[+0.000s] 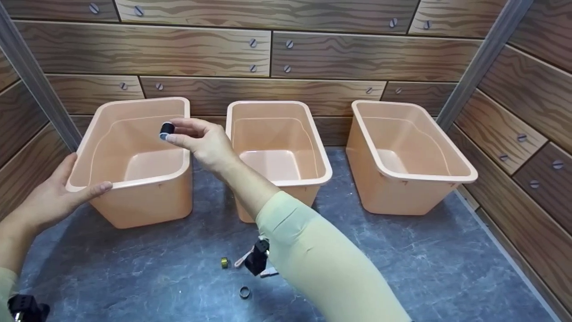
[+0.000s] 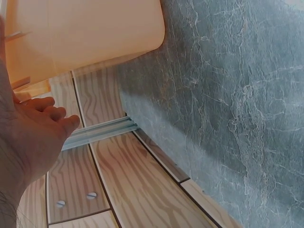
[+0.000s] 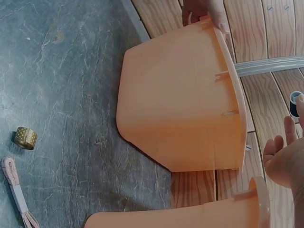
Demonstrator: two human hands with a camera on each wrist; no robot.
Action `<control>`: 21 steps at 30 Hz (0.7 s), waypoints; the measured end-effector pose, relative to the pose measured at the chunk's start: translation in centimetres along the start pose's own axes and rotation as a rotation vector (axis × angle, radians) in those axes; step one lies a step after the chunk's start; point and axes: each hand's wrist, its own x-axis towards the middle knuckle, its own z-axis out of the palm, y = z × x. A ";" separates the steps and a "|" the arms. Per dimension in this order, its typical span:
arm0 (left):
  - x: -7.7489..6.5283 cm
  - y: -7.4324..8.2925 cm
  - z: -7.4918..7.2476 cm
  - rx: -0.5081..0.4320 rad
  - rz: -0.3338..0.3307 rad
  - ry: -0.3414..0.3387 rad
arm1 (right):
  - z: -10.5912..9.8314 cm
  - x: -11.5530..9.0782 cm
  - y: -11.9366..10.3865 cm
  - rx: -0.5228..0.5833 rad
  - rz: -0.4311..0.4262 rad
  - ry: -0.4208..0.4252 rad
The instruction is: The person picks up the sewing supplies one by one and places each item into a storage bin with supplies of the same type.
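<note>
My right hand (image 1: pixel 210 145) pinches a small spool of dark thread (image 1: pixel 167 129) with white ends between thumb and fingertips. It hangs over the opening of the left peach plastic bin (image 1: pixel 147 208), above the rim. In the right wrist view the spool (image 3: pixel 295 104) shows at the right edge, partly cut off. My left hand (image 1: pixel 56 194) grips that bin's near left corner, thumb across the front rim and fingers at the outer side. The left wrist view shows this hand (image 2: pixel 35 128) with curled fingers beside the bin wall (image 2: pixel 95 33).
Two more peach bins stand to the right, a middle one (image 1: pixel 308 176) and a right one (image 1: pixel 402 197). On the blue-grey tabletop lie a gold dotted tape roll (image 3: pixel 25 137), a banded pink cord bundle (image 3: pixel 18 192) and a dark ring (image 1: pixel 244 292). Wood-patterned walls (image 1: pixel 201 49) enclose the table.
</note>
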 end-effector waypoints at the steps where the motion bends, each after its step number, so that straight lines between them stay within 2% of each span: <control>1: 0.0 -0.1 0.0 -0.001 0.002 0.006 | 0.1 0.1 0.1 0.001 0.001 -0.002; 21: -0.1 -0.3 -0.2 0.018 -0.022 0.017 | 1.8 1.0 1.3 -0.160 0.072 -0.002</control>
